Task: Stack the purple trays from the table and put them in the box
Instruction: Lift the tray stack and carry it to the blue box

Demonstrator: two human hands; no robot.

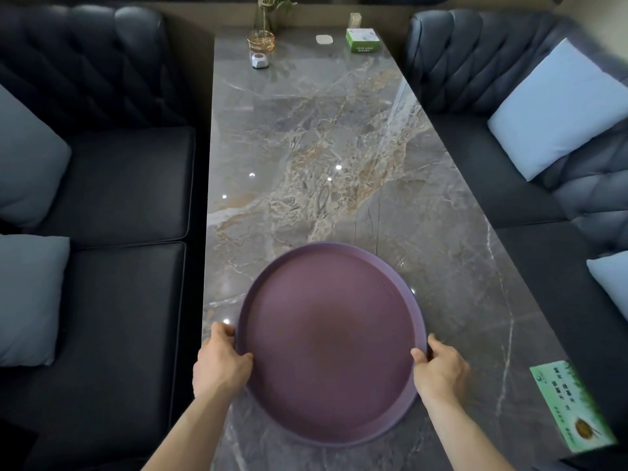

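A round purple tray (331, 341) is at the near end of the grey marble table (323, 147). A second purple rim shows along its right and far edge, so it looks like a stack of two; I cannot tell for sure. My left hand (221, 363) grips the tray's left rim, thumb over the edge. My right hand (440, 370) grips the right rim the same way. Whether the tray rests on the table or is lifted is unclear. No box is in view.
A green printed card (571, 406) lies at the table's near right edge. At the far end stand a glass vase with a plant (261, 39), a small white device (260, 60), a white pad (324, 39) and a green tissue box (362, 40). Dark sofas with pale cushions flank the table.
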